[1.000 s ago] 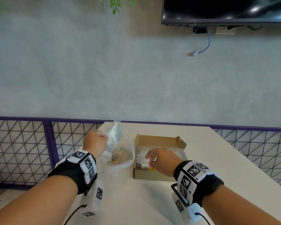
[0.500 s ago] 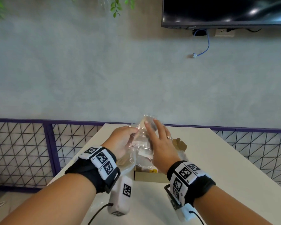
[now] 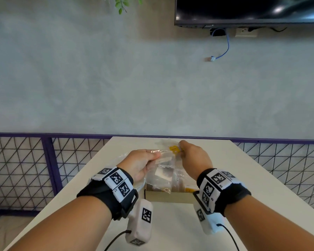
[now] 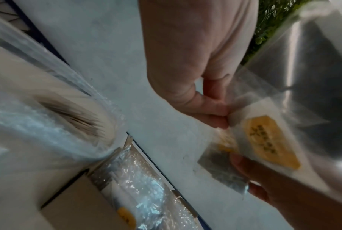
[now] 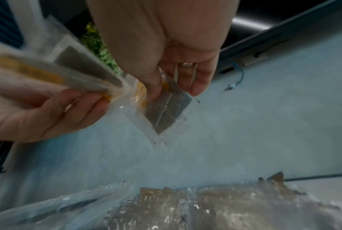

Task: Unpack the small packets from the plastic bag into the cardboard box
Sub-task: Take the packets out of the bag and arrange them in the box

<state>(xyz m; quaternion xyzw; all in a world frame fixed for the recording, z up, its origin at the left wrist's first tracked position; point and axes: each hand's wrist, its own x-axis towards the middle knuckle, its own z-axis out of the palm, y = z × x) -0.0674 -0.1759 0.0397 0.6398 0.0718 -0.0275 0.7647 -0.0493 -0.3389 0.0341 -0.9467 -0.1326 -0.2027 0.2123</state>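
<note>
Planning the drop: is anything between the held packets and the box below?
Nothing solid shows. Both hands pinch packets in the air above the box. Its top is open, though packets already fill much of it.

White table (image 3: 234,171), wall-mounted screen (image 3: 248,9), dangling blue cable (image 3: 225,49), purple mesh railing (image 3: 22,165)
</note>
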